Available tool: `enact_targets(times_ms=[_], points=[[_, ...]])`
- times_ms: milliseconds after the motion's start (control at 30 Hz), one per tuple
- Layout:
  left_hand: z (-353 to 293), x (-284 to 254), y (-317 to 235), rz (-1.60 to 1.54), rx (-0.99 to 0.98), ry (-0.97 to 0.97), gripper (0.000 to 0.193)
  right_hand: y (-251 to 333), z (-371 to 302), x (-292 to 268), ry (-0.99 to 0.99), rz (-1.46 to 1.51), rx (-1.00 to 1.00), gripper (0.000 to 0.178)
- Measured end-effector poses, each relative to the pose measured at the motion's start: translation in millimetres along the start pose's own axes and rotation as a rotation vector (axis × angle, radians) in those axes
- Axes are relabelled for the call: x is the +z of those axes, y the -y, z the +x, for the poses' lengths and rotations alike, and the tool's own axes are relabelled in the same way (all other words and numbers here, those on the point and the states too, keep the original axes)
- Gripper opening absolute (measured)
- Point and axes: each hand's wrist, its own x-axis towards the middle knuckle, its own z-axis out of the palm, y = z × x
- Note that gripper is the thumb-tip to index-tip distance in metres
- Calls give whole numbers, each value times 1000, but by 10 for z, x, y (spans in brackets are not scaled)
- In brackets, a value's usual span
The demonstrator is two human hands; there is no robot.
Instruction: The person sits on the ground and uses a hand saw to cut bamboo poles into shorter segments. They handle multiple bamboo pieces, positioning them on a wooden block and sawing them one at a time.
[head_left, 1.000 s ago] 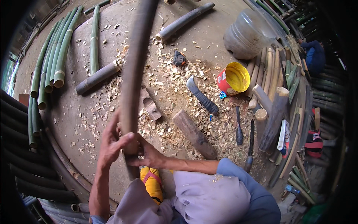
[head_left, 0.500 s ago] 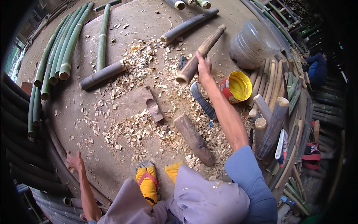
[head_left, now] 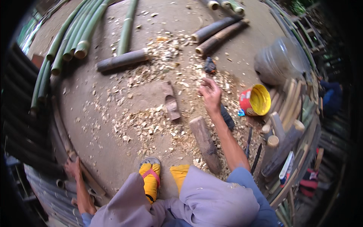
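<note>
My right hand (head_left: 211,94) is empty above the wood chips, its fingers loosely bent and apart. Ahead of it lies a small black-and-orange object (head_left: 210,65). A brown bamboo piece (head_left: 222,37) rests beside a darker bamboo piece (head_left: 215,28) farther away. Under my right forearm a black tool handle (head_left: 227,118) is partly hidden. A short log (head_left: 206,143) lies between that arm and my feet; left of it sits a notched wooden block (head_left: 172,107). At the left, my left hand (head_left: 72,167) is closed around a long brown bamboo pole (head_left: 62,125), slightly blurred.
Green bamboo poles (head_left: 70,39) lie at far left, and a short dark bamboo piece (head_left: 123,60) nearer the middle. To the right stand a red-and-yellow tin (head_left: 260,100), a cloudy plastic container (head_left: 278,62) and bundled bamboo pieces (head_left: 289,98). Wood chips (head_left: 151,117) cover the ground.
My right hand has set the brown bamboo piece down beside the dark one and let go, drawing back empty. The left hand has closed on the pole. The view has shifted.
</note>
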Motion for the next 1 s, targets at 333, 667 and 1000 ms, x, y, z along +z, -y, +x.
enact_targets(times_ms=[333,667,1000], points=[[11,-499,-617,-383,-202,195,69,153,-791,-30,47,-8,73,27],[-1353,-1829,-1904,-1600,596,557,52,512,-1556,535,716,-201,-9,49],[-2197,-2481,-2699,-1133,1215,621,84,720,-1664,917,-8,541,45,65]])
